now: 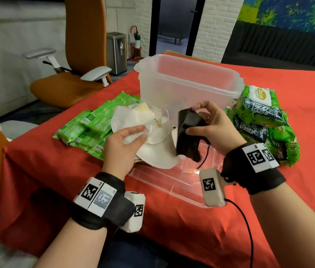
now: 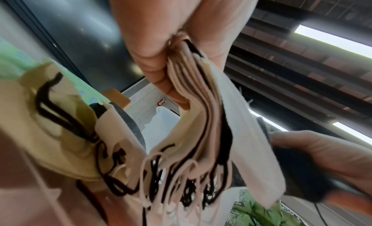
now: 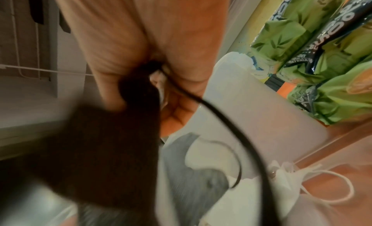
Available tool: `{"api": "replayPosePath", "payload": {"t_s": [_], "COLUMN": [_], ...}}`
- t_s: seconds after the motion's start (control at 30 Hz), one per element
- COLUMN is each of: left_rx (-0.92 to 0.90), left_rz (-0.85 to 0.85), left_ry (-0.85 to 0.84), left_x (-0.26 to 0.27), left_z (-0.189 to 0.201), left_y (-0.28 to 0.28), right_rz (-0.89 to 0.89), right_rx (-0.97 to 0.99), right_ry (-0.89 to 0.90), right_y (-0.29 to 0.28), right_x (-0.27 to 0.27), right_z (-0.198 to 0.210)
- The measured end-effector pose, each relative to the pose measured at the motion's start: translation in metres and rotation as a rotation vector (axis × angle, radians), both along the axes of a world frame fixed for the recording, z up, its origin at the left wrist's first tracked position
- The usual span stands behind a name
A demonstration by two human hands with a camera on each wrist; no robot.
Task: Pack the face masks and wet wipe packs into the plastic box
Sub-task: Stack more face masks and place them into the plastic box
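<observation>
A clear plastic box [image 1: 187, 82] stands upright on the red tablecloth. In front of it my left hand [image 1: 125, 140] grips a stack of white face masks [image 1: 152, 144], seen edge-on as the stack of masks [image 2: 201, 118] in the left wrist view, ear loops dangling. My right hand [image 1: 208, 124] pinches a black face mask [image 1: 188, 136] between thumb and fingers, its black loop hanging; the black mask [image 3: 100, 150] fills the right wrist view. Light green wet wipe packs [image 1: 94, 124] lie left of the box. Larger dark-printed green wipe packs [image 1: 262, 120] are piled at the right.
The box's clear lid [image 1: 172, 182] lies flat on the cloth under my hands. An orange office chair [image 1: 75, 60] stands beyond the table's left edge. A steel bin [image 1: 116, 52] is at the back. Bare red cloth [image 1: 291, 80] stretches behind and right.
</observation>
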State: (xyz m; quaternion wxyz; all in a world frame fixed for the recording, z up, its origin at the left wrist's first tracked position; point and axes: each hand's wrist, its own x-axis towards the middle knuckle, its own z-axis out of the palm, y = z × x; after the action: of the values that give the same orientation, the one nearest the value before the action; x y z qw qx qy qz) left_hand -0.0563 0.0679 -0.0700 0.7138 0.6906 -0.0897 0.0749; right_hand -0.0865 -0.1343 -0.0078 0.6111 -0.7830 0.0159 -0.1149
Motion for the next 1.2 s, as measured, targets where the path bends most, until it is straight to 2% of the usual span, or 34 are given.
{"api": "replayPosePath", "payload": {"t_s": [0.07,0.17,0.27,0.33,0.4,0.5,0.63,0.73,0.8,0.93,1.07,1.2], "left_rx": [0.006,0.008,0.026,0.033,0.033,0.047,0.039,0.031,0.044,0.073,0.069,0.064], "left_rz": [0.011,-0.028,-0.088,-0.116,-0.116,-0.111,-0.135,-0.153,-0.167,-0.219,-0.254,-0.282], "left_ry": [-0.015,-0.022,-0.017,-0.01,0.003,0.039,0.084,0.106,0.105,0.093,0.081,0.09], "left_x": [0.0,-0.003,-0.005,-0.005,-0.003,0.002,0.005,0.006,0.008,0.005,0.001,0.002], "left_z": [-0.001,0.001,0.003,0.004,0.003,-0.002,-0.004,-0.004,-0.006,-0.002,0.003,0.001], "left_y": [0.0,-0.003,-0.005,-0.005,-0.003,0.002,0.001,-0.001,0.0,0.002,0.001,0.003], "right_rz": [0.124,0.21,0.215,0.161,0.08,-0.017,0.132,0.186,0.262,0.415,0.335,0.336], "right_rx": [0.031,-0.078,-0.205,-0.216,-0.229,-0.417,-0.41,-0.656,-0.726,-0.891,-0.987,-1.027], "right_ry": [0.058,0.116,0.137,0.131,0.098,-0.027,-0.139,-0.203,-0.249,-0.169,-0.06,0.001], "right_y": [0.001,0.007,0.016,0.02,0.019,0.01,0.016,0.025,0.032,0.045,0.054,0.056], "right_x": [-0.003,-0.001,-0.001,0.0,0.001,0.005,-0.001,-0.005,-0.006,-0.005,0.002,0.006], "right_z": [0.0,-0.005,-0.006,-0.007,-0.008,-0.007,0.005,0.009,0.01,0.007,0.005,0.003]}}
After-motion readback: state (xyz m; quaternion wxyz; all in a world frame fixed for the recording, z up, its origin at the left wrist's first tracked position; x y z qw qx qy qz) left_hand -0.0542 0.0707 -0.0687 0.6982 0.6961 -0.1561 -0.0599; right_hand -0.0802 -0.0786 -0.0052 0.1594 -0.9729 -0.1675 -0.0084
